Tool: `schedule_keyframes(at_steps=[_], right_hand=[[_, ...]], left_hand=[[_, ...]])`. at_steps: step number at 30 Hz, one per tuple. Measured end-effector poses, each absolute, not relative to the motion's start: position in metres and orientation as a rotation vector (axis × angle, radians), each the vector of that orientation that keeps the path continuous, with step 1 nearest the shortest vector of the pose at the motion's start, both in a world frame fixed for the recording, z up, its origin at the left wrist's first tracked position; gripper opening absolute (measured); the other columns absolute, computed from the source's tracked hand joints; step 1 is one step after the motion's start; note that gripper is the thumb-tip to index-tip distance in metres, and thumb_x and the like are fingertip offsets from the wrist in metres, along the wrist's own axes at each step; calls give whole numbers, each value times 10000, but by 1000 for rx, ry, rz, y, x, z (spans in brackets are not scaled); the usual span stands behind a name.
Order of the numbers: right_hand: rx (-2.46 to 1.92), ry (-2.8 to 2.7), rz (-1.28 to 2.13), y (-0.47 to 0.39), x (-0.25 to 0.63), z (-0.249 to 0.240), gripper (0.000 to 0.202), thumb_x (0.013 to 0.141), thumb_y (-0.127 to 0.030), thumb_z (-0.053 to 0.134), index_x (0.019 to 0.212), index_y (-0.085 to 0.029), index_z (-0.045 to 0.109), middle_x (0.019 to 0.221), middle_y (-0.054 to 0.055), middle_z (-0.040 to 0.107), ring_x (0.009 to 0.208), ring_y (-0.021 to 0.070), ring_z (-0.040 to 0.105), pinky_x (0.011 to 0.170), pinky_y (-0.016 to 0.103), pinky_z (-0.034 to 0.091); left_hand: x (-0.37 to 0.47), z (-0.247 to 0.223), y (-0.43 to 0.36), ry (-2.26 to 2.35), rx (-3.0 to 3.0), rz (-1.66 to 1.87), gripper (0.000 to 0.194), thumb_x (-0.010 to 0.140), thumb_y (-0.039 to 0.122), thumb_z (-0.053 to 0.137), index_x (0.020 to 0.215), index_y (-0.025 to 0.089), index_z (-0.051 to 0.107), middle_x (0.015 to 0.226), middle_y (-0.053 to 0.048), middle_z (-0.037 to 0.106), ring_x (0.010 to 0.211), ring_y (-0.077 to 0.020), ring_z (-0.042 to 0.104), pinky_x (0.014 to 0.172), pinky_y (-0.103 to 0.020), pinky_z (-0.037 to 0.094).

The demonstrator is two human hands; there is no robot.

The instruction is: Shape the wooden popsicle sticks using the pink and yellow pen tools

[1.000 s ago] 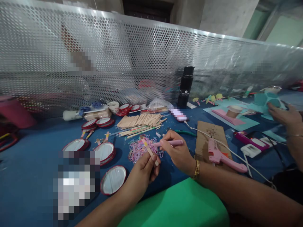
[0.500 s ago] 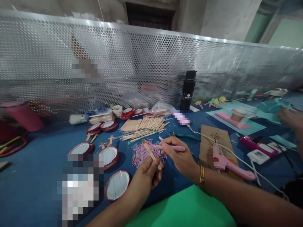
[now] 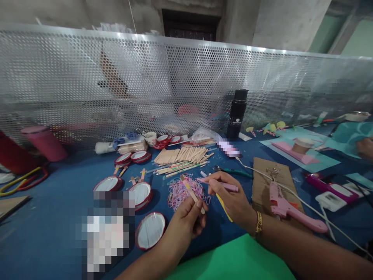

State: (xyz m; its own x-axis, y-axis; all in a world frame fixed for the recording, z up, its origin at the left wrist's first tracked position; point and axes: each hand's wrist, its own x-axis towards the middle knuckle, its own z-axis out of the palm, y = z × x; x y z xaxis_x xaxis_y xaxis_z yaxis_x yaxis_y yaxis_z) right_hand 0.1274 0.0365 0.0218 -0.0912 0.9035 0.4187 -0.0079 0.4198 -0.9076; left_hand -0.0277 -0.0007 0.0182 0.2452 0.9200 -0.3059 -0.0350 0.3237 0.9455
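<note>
My left hand [image 3: 190,217] pinches the lower end of a wooden craft stick [image 3: 192,195]; its upper part carries brown, yellow and pinkish bands of colour. In my right hand [image 3: 227,194] is a pink marker [image 3: 229,186], held like a pen, its tip pointing left towards the stick with a small gap between them. Just behind the stick lies a pile of pastel rubber bands [image 3: 176,192]. A thin yellow strip [image 3: 224,208] shows beneath my right hand. Red-rimmed round lids [image 3: 150,230] lie left of my left hand.
Plain craft sticks [image 3: 180,154] lie in a heap behind the rubber bands. A black bottle [image 3: 236,116] stands by the perforated metal screen [image 3: 192,66]. To the right, a pink glue gun [image 3: 291,212] rests on cardboard [image 3: 259,186]. Green paper [image 3: 233,260] is at the near edge.
My view has swung slightly left. The marker tip has drawn back a little from the stick, and the yellow strip has come into sight under my right hand. Both grips are unchanged.
</note>
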Motion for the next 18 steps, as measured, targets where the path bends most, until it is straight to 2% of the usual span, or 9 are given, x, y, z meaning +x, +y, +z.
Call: schedule_keyframes(at_steps=[4, 8, 14, 18], right_hand=[[-859, -1367, 1014, 38, 126, 16, 155, 870, -292, 617, 997, -203, 616, 755, -17, 594, 678, 128, 560, 613, 239, 444], [-875, -1439, 955, 35, 126, 18, 96, 848, -271, 630, 810, -185, 616, 745, -6, 592, 665, 126, 544, 591, 236, 423], [-916, -1545, 876, 33, 128, 24, 164, 877, -275, 564, 735, -195, 586, 687, -7, 585, 663, 142, 534, 637, 274, 419], [-944, -1587, 863, 33, 127, 24, 182, 865, -272, 556, 700, -196, 567, 653, -8, 589, 630, 141, 526, 614, 276, 410]], left_hand=[[-28, 17, 1, 1139, 1014, 815, 502, 716, 668, 626, 816, 183, 542, 543, 66, 513, 431, -56, 394, 418, -180, 201], [-27, 14, 2, 1134, 1025, 811, 504, 713, 667, 638, 833, 185, 551, 539, 70, 512, 424, -57, 394, 418, -182, 209], [-25, 16, 2, 1114, 1044, 816, 540, 686, 703, 643, 811, 186, 553, 529, 72, 504, 416, -55, 381, 408, -186, 198], [-24, 19, 2, 1116, 1058, 806, 547, 672, 718, 641, 771, 192, 527, 513, 75, 495, 406, -54, 372, 404, -185, 197]])
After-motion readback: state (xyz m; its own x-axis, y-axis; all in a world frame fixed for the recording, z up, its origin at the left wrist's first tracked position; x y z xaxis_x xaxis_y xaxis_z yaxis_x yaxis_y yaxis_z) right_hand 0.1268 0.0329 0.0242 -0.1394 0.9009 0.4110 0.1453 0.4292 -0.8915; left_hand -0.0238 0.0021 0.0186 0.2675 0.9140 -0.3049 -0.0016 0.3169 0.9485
